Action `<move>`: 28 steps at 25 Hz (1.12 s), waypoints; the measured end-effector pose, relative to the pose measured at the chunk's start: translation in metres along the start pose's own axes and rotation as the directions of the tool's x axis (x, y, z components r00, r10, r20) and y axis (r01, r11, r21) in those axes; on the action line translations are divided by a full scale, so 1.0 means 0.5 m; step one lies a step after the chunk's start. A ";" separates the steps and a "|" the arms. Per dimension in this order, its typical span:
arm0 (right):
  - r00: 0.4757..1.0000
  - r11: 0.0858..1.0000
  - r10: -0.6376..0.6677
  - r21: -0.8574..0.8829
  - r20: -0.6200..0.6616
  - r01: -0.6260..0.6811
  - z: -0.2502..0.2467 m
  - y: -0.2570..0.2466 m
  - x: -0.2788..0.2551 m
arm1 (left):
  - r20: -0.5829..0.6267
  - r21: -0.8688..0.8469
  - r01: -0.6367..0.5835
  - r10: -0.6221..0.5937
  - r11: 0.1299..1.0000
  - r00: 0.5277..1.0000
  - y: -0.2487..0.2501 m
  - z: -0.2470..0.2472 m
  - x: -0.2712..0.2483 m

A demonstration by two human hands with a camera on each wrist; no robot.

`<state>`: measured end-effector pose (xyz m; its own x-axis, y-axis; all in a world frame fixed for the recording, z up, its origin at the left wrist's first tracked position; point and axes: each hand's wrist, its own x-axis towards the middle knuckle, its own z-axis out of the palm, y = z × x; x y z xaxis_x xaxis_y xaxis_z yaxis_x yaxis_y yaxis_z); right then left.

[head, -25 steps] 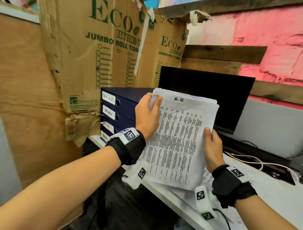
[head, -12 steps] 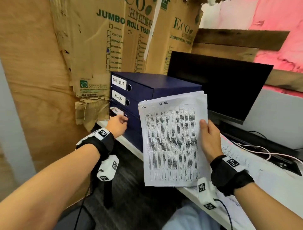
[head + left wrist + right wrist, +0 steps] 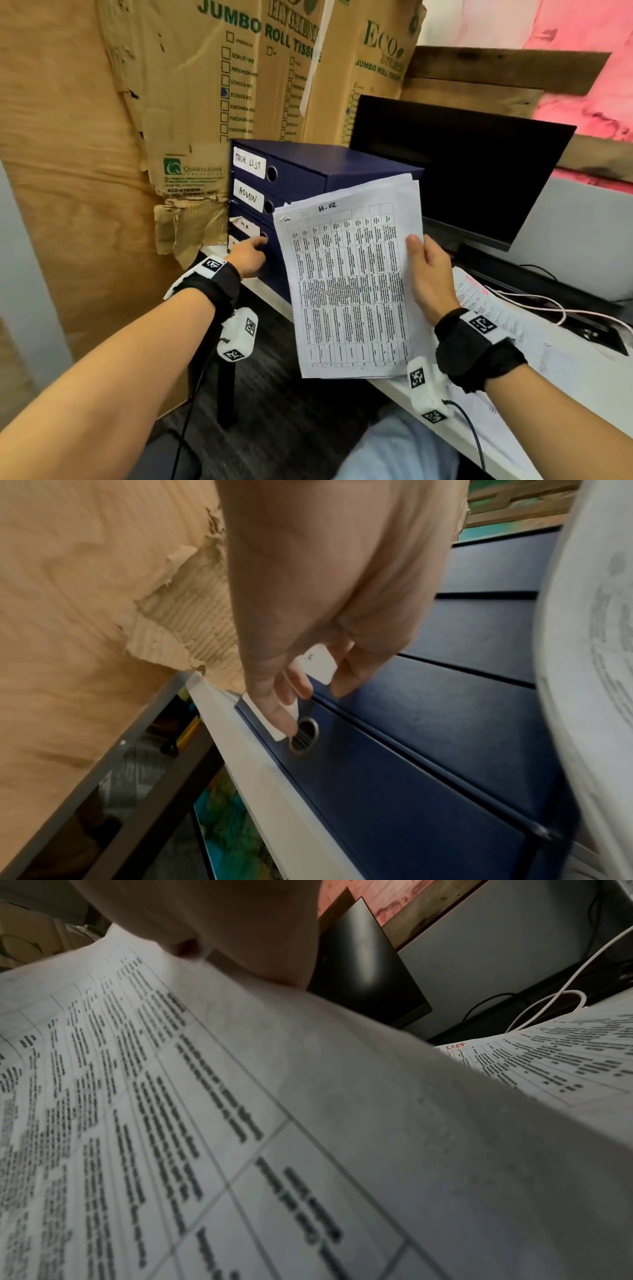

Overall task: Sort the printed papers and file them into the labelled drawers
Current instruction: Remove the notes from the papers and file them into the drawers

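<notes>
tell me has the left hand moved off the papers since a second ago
Yes. The left hand has left the H.R papers and gone down and left to the blue drawer unit, with a finger at the H.R drawer pull hole.

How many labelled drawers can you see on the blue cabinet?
4, stacked: TASK LIST on top, ADMIN under it, H.R third, and a bottom label mostly hidden behind the left hand.

A makeshift office; a dark monitor (image 3: 455, 164) and labelled drawer unit (image 3: 308, 178) share a white desk (image 3: 565, 383); cardboard cartons (image 3: 205, 85) line the wall.
</notes>
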<state>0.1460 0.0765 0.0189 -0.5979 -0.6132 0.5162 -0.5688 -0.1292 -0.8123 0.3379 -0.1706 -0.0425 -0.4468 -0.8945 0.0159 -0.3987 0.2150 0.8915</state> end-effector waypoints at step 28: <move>0.914 0.852 0.369 0.332 0.169 -0.405 0.398 -0.248 0.012 | 0.139 -0.354 0.119 -0.073 0.928 0.988 -0.024 -0.456 -0.355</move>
<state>0.3252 -0.0660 0.0686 -0.6610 -0.7396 0.1267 -0.0548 -0.1209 -0.9912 0.6045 -0.1039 0.0470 -0.5234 -0.8446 -0.1125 -0.1398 -0.0451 0.9891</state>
